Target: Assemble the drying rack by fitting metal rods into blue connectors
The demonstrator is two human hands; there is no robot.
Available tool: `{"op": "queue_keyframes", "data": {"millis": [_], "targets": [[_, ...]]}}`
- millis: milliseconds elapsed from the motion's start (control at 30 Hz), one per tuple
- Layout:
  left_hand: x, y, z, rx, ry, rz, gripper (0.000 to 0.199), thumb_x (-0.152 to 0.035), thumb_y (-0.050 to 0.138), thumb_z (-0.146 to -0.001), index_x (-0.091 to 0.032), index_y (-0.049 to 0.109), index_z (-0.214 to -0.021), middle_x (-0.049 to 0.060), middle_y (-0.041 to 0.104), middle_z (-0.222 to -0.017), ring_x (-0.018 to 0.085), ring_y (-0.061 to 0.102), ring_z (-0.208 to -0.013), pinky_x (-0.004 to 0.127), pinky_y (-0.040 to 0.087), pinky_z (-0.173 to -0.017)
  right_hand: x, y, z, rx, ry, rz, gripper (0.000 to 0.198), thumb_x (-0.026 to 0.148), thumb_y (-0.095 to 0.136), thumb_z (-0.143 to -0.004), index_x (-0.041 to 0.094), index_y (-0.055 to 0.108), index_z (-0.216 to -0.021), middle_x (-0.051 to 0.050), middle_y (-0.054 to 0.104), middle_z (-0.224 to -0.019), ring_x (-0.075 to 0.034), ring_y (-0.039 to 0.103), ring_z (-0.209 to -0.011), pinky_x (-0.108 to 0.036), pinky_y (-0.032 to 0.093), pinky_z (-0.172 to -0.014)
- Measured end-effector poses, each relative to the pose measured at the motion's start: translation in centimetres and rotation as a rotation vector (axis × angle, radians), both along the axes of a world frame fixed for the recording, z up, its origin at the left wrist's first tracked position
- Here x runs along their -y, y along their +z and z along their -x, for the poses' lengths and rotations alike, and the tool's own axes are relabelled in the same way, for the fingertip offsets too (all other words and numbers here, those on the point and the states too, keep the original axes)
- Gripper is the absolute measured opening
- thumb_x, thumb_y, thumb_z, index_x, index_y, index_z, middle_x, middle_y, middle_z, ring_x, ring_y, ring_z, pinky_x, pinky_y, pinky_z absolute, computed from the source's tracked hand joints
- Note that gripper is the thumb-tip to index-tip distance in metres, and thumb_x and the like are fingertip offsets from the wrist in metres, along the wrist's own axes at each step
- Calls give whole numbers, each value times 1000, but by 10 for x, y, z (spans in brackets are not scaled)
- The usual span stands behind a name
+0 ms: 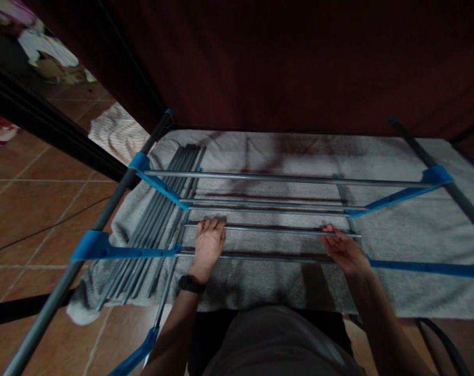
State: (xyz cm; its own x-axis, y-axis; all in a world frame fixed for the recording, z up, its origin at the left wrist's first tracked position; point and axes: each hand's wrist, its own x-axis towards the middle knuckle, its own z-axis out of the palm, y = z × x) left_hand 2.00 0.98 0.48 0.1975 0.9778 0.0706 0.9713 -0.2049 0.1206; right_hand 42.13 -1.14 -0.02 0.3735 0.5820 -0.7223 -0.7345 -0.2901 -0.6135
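Note:
A thin grey metal rod (272, 230) lies crosswise between my hands inside a partly assembled rack frame. Near its left end, my left hand (209, 241) is closed over it from above, a dark band on the wrist. Toward the other end, my right hand (343, 251) grips the same rod, fingers curled around it from below. Both rod ends stick out past my hands. Blue plastic brackets (162, 189) join the frame's upright tubes (121, 190) and crossbars. A long crossbar (284, 179) passes beyond my hands, and another lower bar (260, 257) runs nearer to me.
Several loose grey tubes (154, 219) lie side by side on the grey blanket (409, 219) at left. Behind hangs a dark red curtain (299, 68). Tiled floor (33, 209) with a thin cable (52, 225) shows at left. The right upright tube (466, 209) rises beside my right arm.

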Motion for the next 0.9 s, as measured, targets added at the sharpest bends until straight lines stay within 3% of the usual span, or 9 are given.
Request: {"op": "queue_keyframes", "data": {"millis": [267, 533, 633, 767, 900], "targets": [[1, 6, -2, -35, -18, 17, 32, -19, 42, -97, -18, 68, -117, 11, 71, -113, 29, 60, -107, 44, 40, -102, 2, -1, -4, 27, 25, 23, 32, -1, 47, -90, 21, 70, -85, 0, 76, -92, -11, 74, -84, -24, 66, -74], [1, 6, -2, -53, -15, 18, 31, -19, 42, -98, -18, 68, -116, 10, 71, -112, 28, 59, -106, 43, 40, -101, 8, -16, -8, 54, 61, -107, 21, 5, 57, -91, 20, 70, -86, 1, 74, -91, -8, 71, -76, -21, 64, -80], [2, 7, -4, -68, -32, 22, 33, -19, 42, -98, -17, 67, -119, 11, 71, -113, 28, 59, -106, 43, 41, -100, 7, -17, -10, 60, 69, -90, 19, 7, 57, -92, 20, 70, -85, 1, 74, -90, -8, 70, -75, -23, 64, -80], [2, 8, -4, -86, -53, 39, 35, -18, 42, -97, -17, 66, -123, 11, 70, -114, 28, 59, -106, 44, 41, -100, 5, -19, -13, 96, 46, -41, 21, 8, 54, -91, 21, 69, -84, -1, 75, -94, -12, 72, -86, -27, 65, -80], [2, 7, -5, -96, -59, 30, 36, -18, 41, -98, -19, 65, -124, 12, 70, -115, 28, 59, -106, 44, 41, -100, 8, -24, -13, 125, 74, -97, 20, 7, 58, -86, 22, 70, -84, -1, 76, -98, -12, 71, -92, -29, 62, -90]]}}
